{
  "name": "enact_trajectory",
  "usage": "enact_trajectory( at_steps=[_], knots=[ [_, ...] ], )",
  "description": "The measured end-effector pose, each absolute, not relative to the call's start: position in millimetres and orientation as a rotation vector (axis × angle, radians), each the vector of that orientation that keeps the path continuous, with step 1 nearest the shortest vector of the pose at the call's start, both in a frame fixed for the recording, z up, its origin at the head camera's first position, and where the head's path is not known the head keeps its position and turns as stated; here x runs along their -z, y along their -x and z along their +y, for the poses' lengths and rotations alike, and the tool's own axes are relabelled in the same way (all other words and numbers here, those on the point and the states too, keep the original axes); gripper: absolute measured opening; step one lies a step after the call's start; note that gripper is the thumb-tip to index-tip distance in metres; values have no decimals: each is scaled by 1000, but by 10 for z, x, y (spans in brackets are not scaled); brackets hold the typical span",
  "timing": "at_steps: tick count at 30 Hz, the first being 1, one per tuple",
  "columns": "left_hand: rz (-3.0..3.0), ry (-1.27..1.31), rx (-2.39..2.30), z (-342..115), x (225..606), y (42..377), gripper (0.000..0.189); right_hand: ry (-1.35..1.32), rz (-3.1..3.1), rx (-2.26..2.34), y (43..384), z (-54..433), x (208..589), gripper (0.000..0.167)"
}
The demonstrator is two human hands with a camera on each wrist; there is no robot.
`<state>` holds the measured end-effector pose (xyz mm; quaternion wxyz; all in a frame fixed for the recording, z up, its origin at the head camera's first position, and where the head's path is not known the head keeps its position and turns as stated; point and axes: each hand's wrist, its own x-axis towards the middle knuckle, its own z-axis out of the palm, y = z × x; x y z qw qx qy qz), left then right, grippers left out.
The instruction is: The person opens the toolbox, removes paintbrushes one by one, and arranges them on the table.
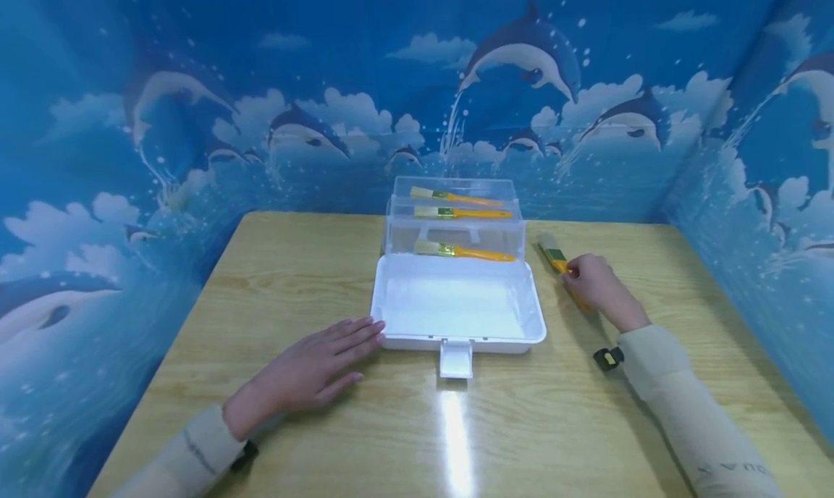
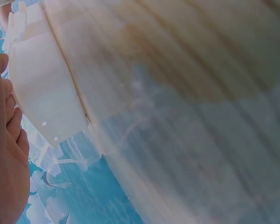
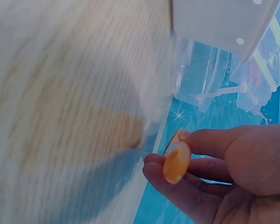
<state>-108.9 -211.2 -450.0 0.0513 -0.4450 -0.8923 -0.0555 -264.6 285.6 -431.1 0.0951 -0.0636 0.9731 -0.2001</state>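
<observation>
A white box [image 1: 459,299] with clear stepped trays folded out behind it stands on the table. Three paintbrushes lie in those trays: a top brush [image 1: 456,197], a middle brush [image 1: 464,213] and a lower brush [image 1: 465,251], all with orange handles and pale bristles. Right of the box, my right hand [image 1: 599,287] pinches the orange handle of another paintbrush [image 1: 554,253], bristles pointing away; the handle's end [image 3: 177,163] faces the right wrist view. My left hand [image 1: 319,368] has its fingers straight, fingertips at the box's front left corner.
The wooden table [image 1: 274,266] runs up to a blue dolphin-printed backdrop [image 1: 365,64] at the back and sides. A white latch flap [image 1: 456,360] hangs from the front of the box. Dark straps show at both wrists.
</observation>
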Motion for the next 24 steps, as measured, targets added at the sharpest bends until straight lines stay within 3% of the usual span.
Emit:
enact_trajectory(
  at_steps=[24],
  knots=[
    [-2732,1359,192,-2106,4485,1094,61,64,2851,543,2652,2802,4363,35]
  ],
)
